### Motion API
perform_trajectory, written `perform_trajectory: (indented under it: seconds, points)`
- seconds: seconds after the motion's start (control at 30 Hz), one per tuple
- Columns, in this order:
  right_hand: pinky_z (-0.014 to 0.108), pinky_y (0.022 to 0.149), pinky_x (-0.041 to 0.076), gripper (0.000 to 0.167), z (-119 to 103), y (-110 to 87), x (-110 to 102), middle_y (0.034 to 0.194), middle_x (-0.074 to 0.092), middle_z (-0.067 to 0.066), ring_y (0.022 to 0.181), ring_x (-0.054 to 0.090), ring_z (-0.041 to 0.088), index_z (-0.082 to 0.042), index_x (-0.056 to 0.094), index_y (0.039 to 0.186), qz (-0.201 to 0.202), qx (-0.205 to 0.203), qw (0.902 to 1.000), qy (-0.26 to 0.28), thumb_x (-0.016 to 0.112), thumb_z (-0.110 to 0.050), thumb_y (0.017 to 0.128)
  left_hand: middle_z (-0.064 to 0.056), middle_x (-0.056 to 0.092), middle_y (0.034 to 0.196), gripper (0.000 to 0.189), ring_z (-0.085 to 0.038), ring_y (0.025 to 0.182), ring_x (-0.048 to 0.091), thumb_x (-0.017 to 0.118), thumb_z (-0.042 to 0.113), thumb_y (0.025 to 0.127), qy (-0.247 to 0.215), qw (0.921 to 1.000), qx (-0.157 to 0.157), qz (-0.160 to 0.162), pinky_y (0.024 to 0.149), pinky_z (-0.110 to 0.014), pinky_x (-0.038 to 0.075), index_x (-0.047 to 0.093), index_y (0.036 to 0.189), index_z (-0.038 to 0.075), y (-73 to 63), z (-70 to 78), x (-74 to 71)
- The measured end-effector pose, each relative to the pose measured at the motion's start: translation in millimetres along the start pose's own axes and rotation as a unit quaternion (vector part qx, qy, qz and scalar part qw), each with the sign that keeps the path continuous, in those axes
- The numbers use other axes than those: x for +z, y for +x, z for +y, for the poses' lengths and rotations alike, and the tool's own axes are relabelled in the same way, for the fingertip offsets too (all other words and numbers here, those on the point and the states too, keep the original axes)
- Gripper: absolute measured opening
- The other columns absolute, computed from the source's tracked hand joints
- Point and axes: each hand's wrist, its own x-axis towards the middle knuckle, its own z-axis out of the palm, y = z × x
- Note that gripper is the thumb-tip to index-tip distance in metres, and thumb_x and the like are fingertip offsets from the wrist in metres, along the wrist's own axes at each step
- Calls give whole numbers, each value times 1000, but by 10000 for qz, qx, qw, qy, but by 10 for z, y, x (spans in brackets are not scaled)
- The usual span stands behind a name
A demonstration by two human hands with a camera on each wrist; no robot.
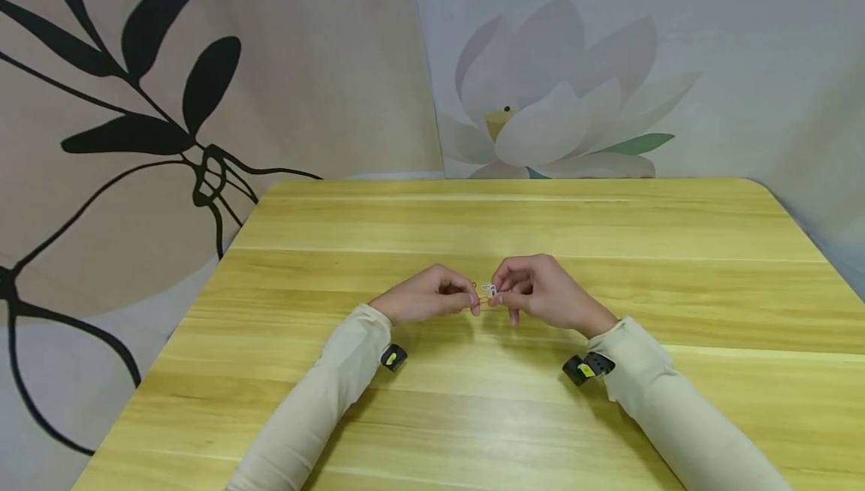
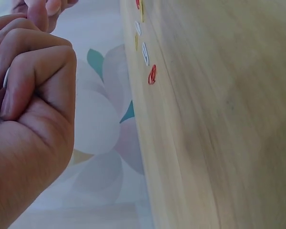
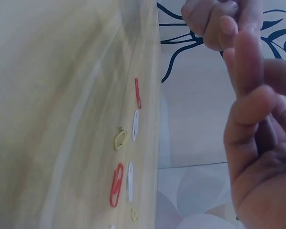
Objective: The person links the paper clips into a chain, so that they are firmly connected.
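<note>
Over the middle of the table, my left hand (image 1: 432,296) and right hand (image 1: 544,292) meet almost fingertip to fingertip. Thumb and fingers of each pinch an end of a small orange paper clip (image 1: 483,300) that spans the narrow gap. A white paper clip (image 1: 488,287) shows right by the right fingertips; whether it is held or lies behind them I cannot tell. In the left wrist view the left hand (image 2: 38,90) has its other fingers curled inward. Fingers hide the held clip in both wrist views.
Loose paper clips lie on the wooden table (image 1: 473,416): a red one (image 3: 116,185), a white one (image 3: 129,181) and a yellow one (image 3: 120,139), with several more in a loose group. Beyond the far edge hangs a printed curtain (image 1: 338,63).
</note>
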Motion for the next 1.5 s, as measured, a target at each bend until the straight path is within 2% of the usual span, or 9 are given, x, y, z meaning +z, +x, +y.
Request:
perform_trajectory:
  seconds: [0.23,0.47,0.57,0.7,0.83,0.93,1.13,1.27,1.5]
  points:
    - [40,55,56,4,-6,18,19,90,69,25,57,65,37,-2,66,99,99,-69,9998,-140,65,-2,95,-1,68,94,26,-7,64,39,50,14,104,-37,10000,36,15,66,-21,40,71,108,-1,9,27,4]
    - [36,52,53,4,0,31,29,91,71,21,58,66,36,-6,68,98,176,-160,9994,-253,65,-4,95,7,39,62,26,-8,53,30,50,14,104,-111,9999,59,33,52,-21,29,71,107,-1,30,49,-6]
    - [35,51,52,5,2,36,22,90,72,18,58,66,35,-7,68,98,239,-177,9991,-311,64,-4,96,6,40,62,27,-7,52,29,49,13,104,-143,9999,-18,50,50,-21,29,71,109,-1,40,47,-10]
    - [33,50,52,6,-7,47,13,90,72,18,57,66,34,-7,68,98,234,-241,9989,-339,64,-4,95,-1,58,76,29,-8,51,28,46,13,105,-192,9998,-57,66,51,-22,30,70,110,-2,52,41,-17]
    - [27,46,47,7,-26,49,20,89,73,18,55,65,32,-7,69,96,329,-451,9973,-474,65,-1,94,1,52,67,30,-9,50,28,45,13,105,-274,9996,-31,62,51,-22,29,68,110,-5,61,41,-21]
    - [24,44,45,10,-50,44,35,85,74,17,53,64,28,-8,69,95,470,-727,9940,-675,65,1,94,5,39,56,30,-10,49,30,45,14,105,-351,9994,-19,71,49,-24,29,67,109,-6,63,36,-24]
    - [23,46,49,10,-109,40,60,81,74,13,50,59,11,-7,70,94,666,-1211,9827,-1231,67,2,91,0,55,62,31,-16,52,53,45,14,105,-885,9961,-34,14,54,-29,43,62,107,-12,68,22,-17]
    - [20,48,46,12,-99,40,60,81,74,8,55,53,-1,-9,71,93,766,-1394,9736,-1639,68,2,90,0,61,68,31,-17,61,61,46,12,104,-1093,9940,15,5,59,-28,44,59,106,-16,67,24,-6]
    - [17,47,37,13,-74,11,47,79,74,4,53,41,-4,-12,74,89,733,-1591,9633,-2034,70,1,89,2,54,73,26,-9,62,42,43,8,101,-734,9968,84,288,60,-23,39,64,98,-7,65,43,-9]
